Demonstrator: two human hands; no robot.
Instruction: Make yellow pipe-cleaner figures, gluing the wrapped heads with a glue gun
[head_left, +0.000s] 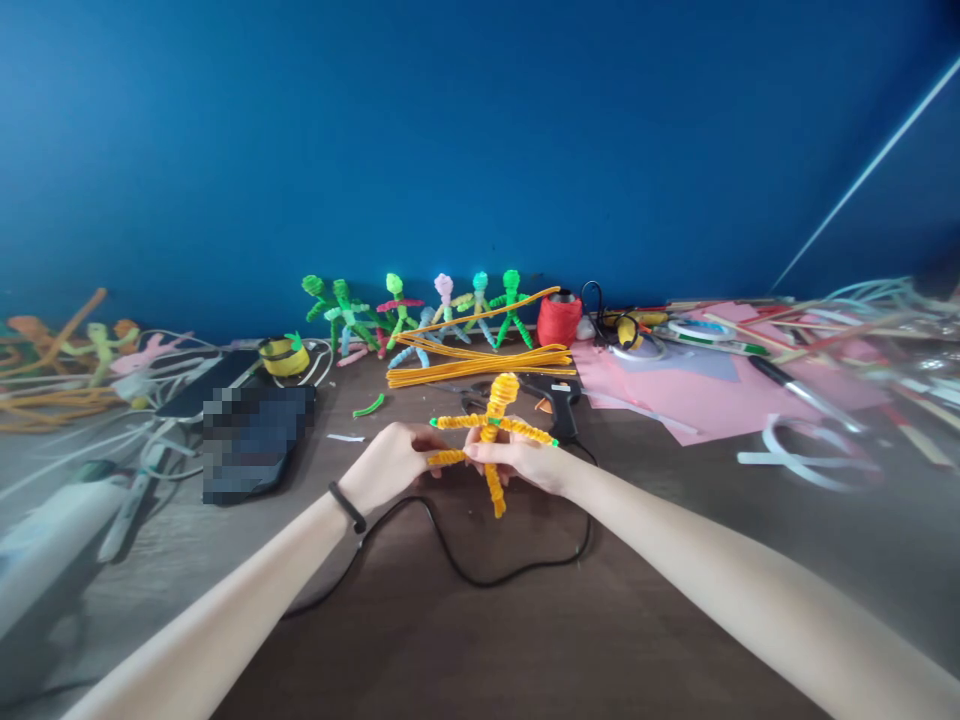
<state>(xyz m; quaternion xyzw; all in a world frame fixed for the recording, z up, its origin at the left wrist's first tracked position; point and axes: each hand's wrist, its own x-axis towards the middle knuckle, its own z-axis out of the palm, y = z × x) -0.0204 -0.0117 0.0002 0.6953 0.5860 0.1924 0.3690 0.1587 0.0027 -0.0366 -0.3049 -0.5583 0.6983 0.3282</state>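
Note:
A yellow pipe-cleaner figure with a coiled round head, green-tipped arms and two coiled legs is held upright above the dark table. My left hand, with a black band on its wrist, pinches one leg of the figure. My right hand grips the body at the waist, fingers closed around it. Both hands meet at the middle of the view.
A row of several green, pink and blue pipe-cleaner figures stands against the blue wall. Loose yellow pipe cleaners, a red yarn spool, a black glue gun with its cable, pink paper and a phone lie around.

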